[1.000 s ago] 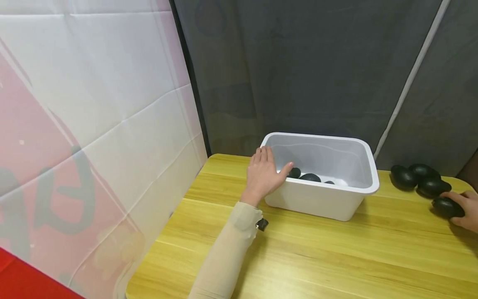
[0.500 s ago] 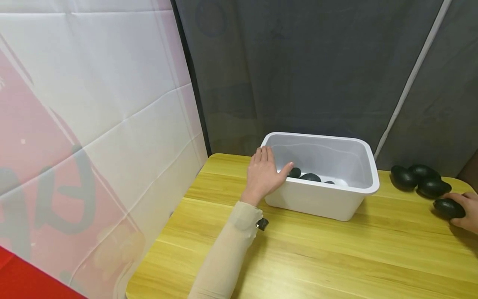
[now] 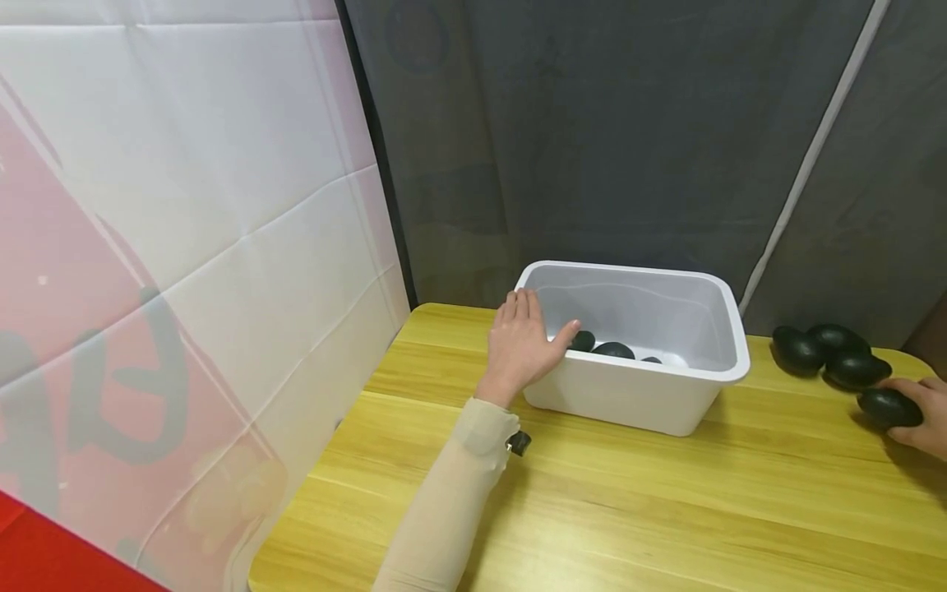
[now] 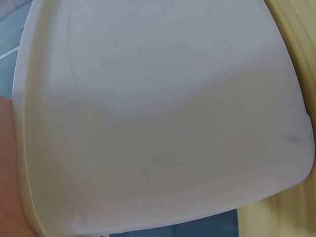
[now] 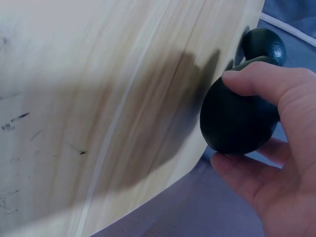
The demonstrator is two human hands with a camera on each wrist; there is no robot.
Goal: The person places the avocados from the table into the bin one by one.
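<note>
A white plastic bin (image 3: 636,395) stands at the back of the yellow wooden table (image 3: 666,510), with dark stones (image 3: 612,351) lying in it. My left hand (image 3: 522,345) holds the bin's left end, fingers flat on the outer wall and thumb hooked over the rim; the left wrist view shows only the bin's wall (image 4: 163,118). At the table's right edge my right hand (image 3: 917,415) grips a black oval stone (image 3: 888,407), thumb and fingers curled round the stone (image 5: 237,121).
Three more black stones (image 3: 829,349) lie in a cluster at the back right corner. A pink and white sheet (image 3: 185,288) hangs at the left and a dark curtain (image 3: 629,140) behind the table.
Almost nothing moved: the right hand stays on the black stone at the table's right edge, and the left hand keeps its hold on the bin.
</note>
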